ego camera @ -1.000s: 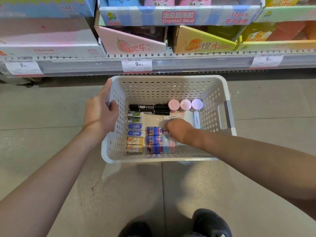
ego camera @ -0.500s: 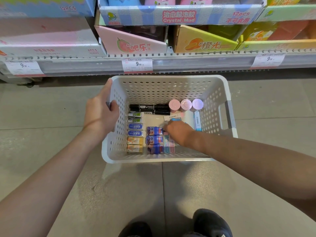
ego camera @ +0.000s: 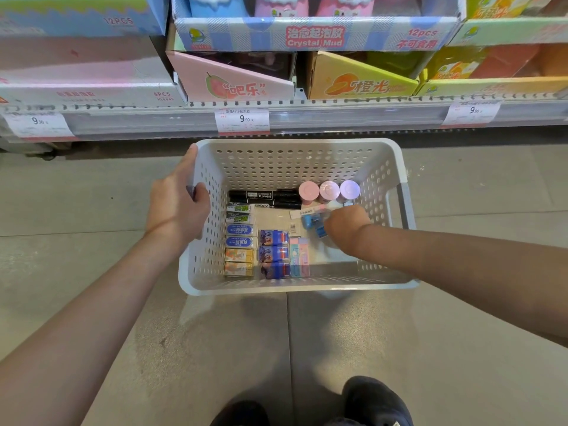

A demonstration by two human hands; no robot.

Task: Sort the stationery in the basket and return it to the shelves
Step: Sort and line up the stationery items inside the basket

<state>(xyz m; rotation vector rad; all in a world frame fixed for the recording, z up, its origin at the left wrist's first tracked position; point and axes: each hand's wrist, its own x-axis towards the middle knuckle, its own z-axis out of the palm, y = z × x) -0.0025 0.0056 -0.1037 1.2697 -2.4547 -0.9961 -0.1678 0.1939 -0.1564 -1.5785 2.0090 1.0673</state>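
Below the shelf [ego camera: 307, 118], on the floor, sits the white basket [ego camera: 295, 155]. My left hand [ego camera: 178, 207] grips its left rim. My right hand [ego camera: 345, 224], inside the basket, pinches a blue packaged item [ego camera: 312, 222] just in front of the black markers [ego camera: 264, 198].

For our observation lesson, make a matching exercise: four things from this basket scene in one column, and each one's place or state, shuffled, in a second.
Things:
1. black markers
2. round pastel lids
3. left hand
4. blue item

Places or states:
A. gripping the basket at its left rim
B. at the right hand's fingertips
C. lying along the far wall, left part
D. far right corner, three in a row

Pairs: 1-C, 2-D, 3-A, 4-B
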